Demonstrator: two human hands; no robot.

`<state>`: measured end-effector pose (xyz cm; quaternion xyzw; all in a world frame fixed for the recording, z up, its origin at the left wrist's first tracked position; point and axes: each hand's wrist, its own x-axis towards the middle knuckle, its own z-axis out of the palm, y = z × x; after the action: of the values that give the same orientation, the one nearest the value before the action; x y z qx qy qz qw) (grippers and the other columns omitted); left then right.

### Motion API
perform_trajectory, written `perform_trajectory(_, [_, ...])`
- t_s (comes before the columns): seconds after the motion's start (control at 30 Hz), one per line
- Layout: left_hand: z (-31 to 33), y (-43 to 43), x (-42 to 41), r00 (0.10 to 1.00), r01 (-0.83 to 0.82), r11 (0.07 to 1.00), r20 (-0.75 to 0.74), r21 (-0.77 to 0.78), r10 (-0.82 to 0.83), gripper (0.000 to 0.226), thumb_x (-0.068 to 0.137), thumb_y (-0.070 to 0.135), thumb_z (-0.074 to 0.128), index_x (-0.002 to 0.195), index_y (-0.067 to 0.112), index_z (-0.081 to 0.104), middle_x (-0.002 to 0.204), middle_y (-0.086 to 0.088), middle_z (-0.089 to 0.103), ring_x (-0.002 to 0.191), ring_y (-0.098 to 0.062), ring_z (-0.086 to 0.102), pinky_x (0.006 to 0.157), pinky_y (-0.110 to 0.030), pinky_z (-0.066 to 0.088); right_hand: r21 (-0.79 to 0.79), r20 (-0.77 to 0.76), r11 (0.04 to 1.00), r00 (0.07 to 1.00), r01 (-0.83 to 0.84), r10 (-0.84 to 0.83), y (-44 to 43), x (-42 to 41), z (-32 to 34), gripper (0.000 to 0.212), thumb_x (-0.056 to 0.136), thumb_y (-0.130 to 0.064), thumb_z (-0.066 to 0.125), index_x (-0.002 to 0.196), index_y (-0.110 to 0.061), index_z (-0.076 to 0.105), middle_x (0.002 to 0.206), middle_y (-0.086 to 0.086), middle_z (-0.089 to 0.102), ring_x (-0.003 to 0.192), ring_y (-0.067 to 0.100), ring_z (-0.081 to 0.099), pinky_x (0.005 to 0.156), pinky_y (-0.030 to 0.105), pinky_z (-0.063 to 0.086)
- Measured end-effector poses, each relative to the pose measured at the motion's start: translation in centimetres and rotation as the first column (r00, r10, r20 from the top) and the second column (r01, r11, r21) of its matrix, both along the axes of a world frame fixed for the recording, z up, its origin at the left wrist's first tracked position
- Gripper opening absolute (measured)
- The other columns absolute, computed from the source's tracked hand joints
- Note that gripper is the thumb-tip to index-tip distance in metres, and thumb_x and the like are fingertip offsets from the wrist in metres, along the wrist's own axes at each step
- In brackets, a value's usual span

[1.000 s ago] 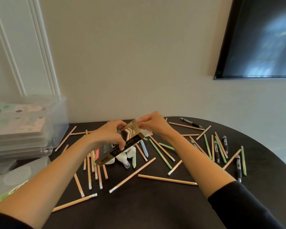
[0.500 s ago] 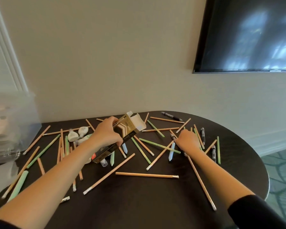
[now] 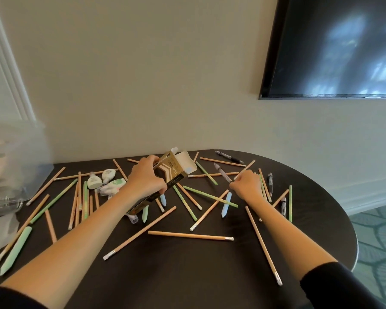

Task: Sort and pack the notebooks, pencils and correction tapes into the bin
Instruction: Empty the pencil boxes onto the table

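Observation:
My left hand [image 3: 147, 179] grips a black and gold cardboard pencil box [image 3: 167, 175], tilted, with its top flap open toward the wall. My right hand [image 3: 245, 184] is closed on a dark pen [image 3: 221, 172], lifted off the table and blurred. Several wooden pencils [image 3: 191, 235] and green pencils [image 3: 210, 196] lie scattered across the dark round table [image 3: 187, 282]. Three correction tapes [image 3: 103, 178] lie left of my left hand. The clear plastic bin [image 3: 11, 175] stands at the far left, blurred, with something flat and pale inside.
Black pens [image 3: 230, 157] lie at the back and right [image 3: 270, 181] of the table. Pale blue and green caps [image 3: 226, 204] lie among the pencils. The table's right edge curves close by, above patterned carpet [image 3: 379, 237]. A dark wall screen [image 3: 334, 45] hangs above right.
My right hand left the box, reached right among the pencils, and has lifted a dark pen. The left hand keeps the open box. My view swung right.

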<state>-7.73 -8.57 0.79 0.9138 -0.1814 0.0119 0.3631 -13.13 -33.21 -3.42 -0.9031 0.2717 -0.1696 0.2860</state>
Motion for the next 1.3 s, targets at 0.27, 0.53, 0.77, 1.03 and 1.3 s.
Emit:
perform_trajectory(0.27, [0.8,1.3,0.1,0.998,0.014,0.993,-0.058,-0.118,-0.021,0.073,0.059,-0.005,0.071,0.125,0.016,0.046,0.123,-0.005,0.05,0.104,-0.016,0.043,0.08,-0.03,0.041,0.642,0.605,0.517,0.788,-0.566,0.112,7.0,-0.3,7.7,0.014,0.088,0.0,0.056,0.095,-0.011,0.05,0.089,0.011,0.06,0.056,0.012,0.067,0.053,0.016,0.053])
perform_trajectory(0.53, [1.3,4.0,0.1,0.996,0.054,0.989,-0.06,-0.137,-0.062,0.078,0.06,-0.005,0.072,0.128,0.018,0.044,0.126,-0.003,0.049,0.103,-0.011,0.04,0.077,-0.026,0.039,0.399,0.507,0.725,0.794,-0.562,0.336,11.8,1.5,8.7,0.013,0.078,-0.007,0.07,0.074,-0.015,0.061,0.072,0.0,0.063,0.052,0.0,0.056,0.045,0.009,0.043])
perform_trajectory(0.77, [1.5,5.9,-0.2,0.998,0.054,0.988,0.029,-0.143,-0.051,0.075,0.06,-0.005,0.073,0.125,0.019,0.045,0.121,0.0,0.048,0.103,-0.011,0.041,0.07,-0.018,0.037,0.398,0.269,0.701,0.805,-0.592,0.528,13.6,2.1,9.6,0.013,0.079,-0.019,0.071,0.076,-0.008,0.064,0.067,0.0,0.065,0.04,-0.001,0.048,0.041,0.011,0.04])
perform_trajectory(1.03, [1.6,7.5,-0.1,1.0,0.006,0.982,0.022,-0.187,-0.002,0.074,0.062,-0.004,0.073,0.127,0.019,0.044,0.125,-0.001,0.047,0.103,-0.01,0.039,0.072,-0.019,0.037,0.509,0.456,0.628,0.803,-0.589,0.384,14.5,2.5,10.0,0.02,0.091,-0.022,0.058,0.1,-0.004,0.06,0.079,0.005,0.062,0.05,0.004,0.056,0.047,0.013,0.047])
perform_trajectory(1.3, [2.0,8.5,0.1,0.998,-0.034,0.992,0.047,-0.123,0.04,0.073,0.061,-0.001,0.074,0.126,0.018,0.044,0.124,-0.002,0.05,0.112,-0.017,0.044,0.086,-0.031,0.04,0.391,0.29,0.614,0.725,-0.686,0.625,15.7,2.5,9.4,0.014,0.097,-0.023,0.045,0.099,-0.015,0.055,0.089,0.004,0.062,0.076,0.011,0.056,0.062,0.019,0.046])
